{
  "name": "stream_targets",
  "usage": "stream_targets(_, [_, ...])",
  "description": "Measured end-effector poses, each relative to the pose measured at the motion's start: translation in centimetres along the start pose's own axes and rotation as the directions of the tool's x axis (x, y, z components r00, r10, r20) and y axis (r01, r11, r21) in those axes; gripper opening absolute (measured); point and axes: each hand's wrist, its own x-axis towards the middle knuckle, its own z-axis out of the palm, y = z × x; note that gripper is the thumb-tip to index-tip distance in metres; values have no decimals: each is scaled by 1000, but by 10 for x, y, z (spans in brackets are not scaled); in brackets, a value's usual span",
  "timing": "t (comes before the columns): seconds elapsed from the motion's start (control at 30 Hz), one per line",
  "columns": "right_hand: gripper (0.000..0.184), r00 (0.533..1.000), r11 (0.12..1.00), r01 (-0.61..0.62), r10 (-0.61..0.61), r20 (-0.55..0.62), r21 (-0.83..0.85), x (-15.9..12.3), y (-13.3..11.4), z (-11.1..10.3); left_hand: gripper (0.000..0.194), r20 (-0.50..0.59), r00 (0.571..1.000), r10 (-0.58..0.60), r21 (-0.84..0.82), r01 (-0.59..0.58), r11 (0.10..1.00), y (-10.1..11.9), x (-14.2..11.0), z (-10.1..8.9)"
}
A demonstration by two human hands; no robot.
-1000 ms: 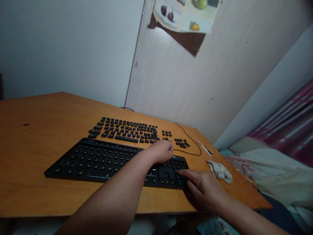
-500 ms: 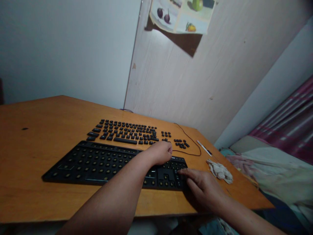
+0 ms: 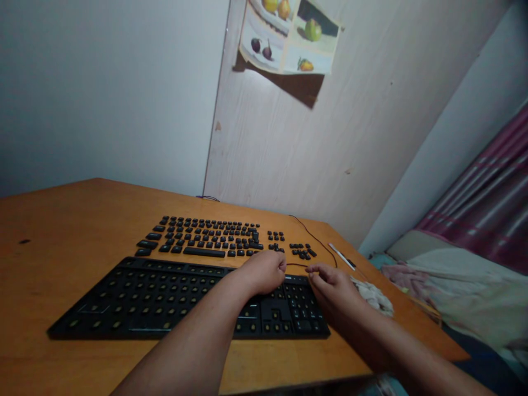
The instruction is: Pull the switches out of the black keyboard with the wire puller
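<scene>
A black keyboard base (image 3: 157, 300) with its keycaps removed lies on the orange wooden table (image 3: 61, 220). The loose black keycaps (image 3: 206, 237) are laid out in keyboard order just behind it. My left hand (image 3: 264, 270) rests curled over the base's upper right part, fingers closed. My right hand (image 3: 332, 286) is at the base's far right corner, fingers pinched near the thin dark cable (image 3: 317, 242). What either hand holds is too small to make out.
A crumpled cloth (image 3: 373, 294) lies right of my right hand. A white stick-like object (image 3: 342, 254) sits near the table's right edge. A fruit poster (image 3: 289, 36) hangs on the wall. Bedding (image 3: 454, 291) lies beyond the table's right side.
My right hand has moved from the base's lower right corner up to its upper right corner, fingers now pinched. The view has tilted up slightly. My left hand stays about where it was.
</scene>
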Motion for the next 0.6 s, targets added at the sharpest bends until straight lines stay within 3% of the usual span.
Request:
stream_targets(0.27, [23,999,982,-36,31,-31,-184,59,20,-12,16,0,1000,-4,8,4,1000,0,0,1])
stream_targets(0.6, [23,996,927,-84,91,2,-366,84,27,0,16,-14,1000,-4,-1,4,1000,-1,-1,2])
